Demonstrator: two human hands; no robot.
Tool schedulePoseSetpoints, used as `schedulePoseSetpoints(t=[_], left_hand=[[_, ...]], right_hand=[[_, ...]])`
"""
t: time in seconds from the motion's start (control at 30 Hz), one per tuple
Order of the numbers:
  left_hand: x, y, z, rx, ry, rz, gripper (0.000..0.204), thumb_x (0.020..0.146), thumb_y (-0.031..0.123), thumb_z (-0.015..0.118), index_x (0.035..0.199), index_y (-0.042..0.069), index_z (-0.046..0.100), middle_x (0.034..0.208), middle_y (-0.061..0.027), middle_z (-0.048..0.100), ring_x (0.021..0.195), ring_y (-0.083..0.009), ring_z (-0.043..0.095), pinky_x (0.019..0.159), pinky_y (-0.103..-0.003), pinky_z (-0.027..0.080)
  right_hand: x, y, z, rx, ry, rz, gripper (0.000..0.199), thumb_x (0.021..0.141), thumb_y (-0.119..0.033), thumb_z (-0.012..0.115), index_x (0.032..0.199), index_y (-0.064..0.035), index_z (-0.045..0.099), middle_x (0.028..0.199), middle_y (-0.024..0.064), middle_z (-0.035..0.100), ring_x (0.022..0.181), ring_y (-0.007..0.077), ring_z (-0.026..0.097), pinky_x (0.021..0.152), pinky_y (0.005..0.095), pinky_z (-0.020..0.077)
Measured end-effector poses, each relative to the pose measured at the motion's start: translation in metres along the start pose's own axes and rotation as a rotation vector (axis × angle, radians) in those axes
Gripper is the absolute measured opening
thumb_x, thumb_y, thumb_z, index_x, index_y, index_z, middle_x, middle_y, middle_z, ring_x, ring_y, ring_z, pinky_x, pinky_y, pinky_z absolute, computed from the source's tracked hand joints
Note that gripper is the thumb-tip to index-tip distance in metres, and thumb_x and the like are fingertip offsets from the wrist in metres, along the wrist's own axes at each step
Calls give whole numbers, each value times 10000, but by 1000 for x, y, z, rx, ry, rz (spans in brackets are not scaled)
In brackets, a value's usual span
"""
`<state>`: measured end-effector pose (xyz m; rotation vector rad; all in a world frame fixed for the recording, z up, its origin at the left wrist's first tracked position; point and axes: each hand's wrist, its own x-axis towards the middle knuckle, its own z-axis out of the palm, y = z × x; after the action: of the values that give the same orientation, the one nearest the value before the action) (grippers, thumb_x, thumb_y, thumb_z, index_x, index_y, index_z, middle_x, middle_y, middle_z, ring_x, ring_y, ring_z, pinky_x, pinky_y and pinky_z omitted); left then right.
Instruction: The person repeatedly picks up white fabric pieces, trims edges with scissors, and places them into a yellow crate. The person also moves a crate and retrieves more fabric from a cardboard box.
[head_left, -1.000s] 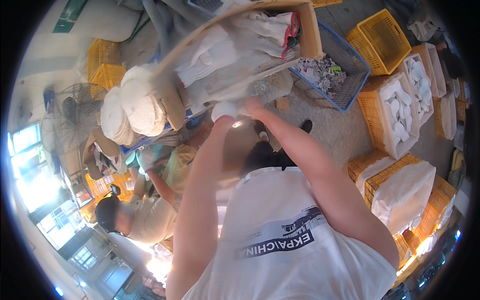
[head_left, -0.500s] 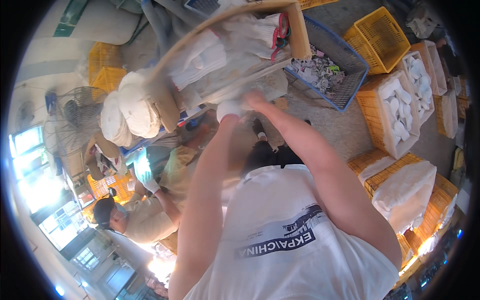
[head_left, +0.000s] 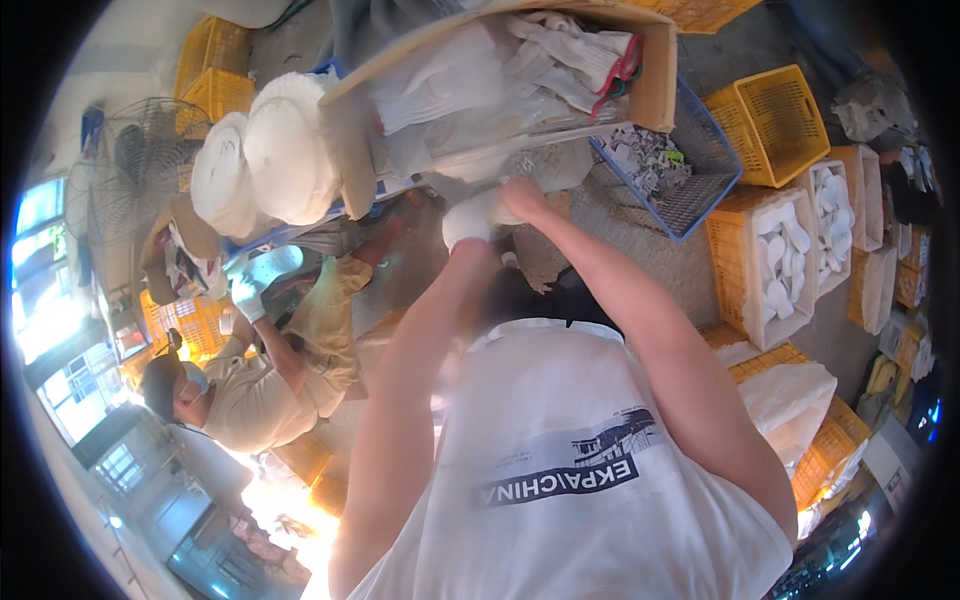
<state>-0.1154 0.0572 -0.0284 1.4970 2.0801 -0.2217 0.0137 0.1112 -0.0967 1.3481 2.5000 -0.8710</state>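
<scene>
My left hand (head_left: 466,222) wears a white knit glove and is held out in front of me, below a cardboard box. Its fingers are blurred and partly hidden. My bare right hand (head_left: 522,200) is closed right beside it, up against the white fabric between the two hands; what it pinches is too blurred to name. Just beyond, the cardboard box (head_left: 655,70) holds white knit gloves (head_left: 575,55) with red cuffs and some clear plastic. Left of the box stand thick rounded stacks of white pads (head_left: 290,150).
A blue crate (head_left: 715,205) of shredded scraps and a yellow crate (head_left: 768,120) stand right. Further right, lined yellow crates (head_left: 735,255) hold white sole-shaped pieces (head_left: 785,255). At left, a masked co-worker (head_left: 265,395) with a gloved hand holds a pale sole-shaped piece near a wire-guarded fan (head_left: 130,170).
My view has shifted, so the box appears further right. Both my hands stay close together. The co-worker's gloved hand now shows a pale sole-shaped piece more plainly.
</scene>
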Motion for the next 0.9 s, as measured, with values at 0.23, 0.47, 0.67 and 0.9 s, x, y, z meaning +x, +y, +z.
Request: schedulePoseSetpoints(t=[0.23,0.47,0.67,0.9], left_hand=[[-1,-19,-31,5,127,100,274,882,184,473,933,117,734,918,-129,710,852,-310,690,737,-432,556],[23,-10,-2,-49,83,156,287,862,303,567,1020,109,707,1058,-137,689,975,-309,660,821,-419,515],[14,-29,-6,-223,-263,307,365,908,191,515,1263,254,567,1228,-168,593,1061,-344,608,859,-407,502],[-15,-27,-14,-1005,-394,203,723,854,356,638,1443,60,342,1158,-101,581,942,-171,596,668,-351,542]], right_hand=[[35,-47,4,10,-21,163,357,863,-350,562,991,-57,719,1029,170,686,955,338,660,828,465,510],[-21,-38,-38,92,229,209,416,857,-350,576,933,44,687,985,280,652,971,443,616,862,484,480],[-50,-49,-14,618,403,530,389,813,-270,541,912,84,668,946,320,633,979,477,593,871,482,466],[-59,-43,3,610,411,564,375,813,-261,528,883,81,665,921,314,634,952,471,596,866,502,461]])
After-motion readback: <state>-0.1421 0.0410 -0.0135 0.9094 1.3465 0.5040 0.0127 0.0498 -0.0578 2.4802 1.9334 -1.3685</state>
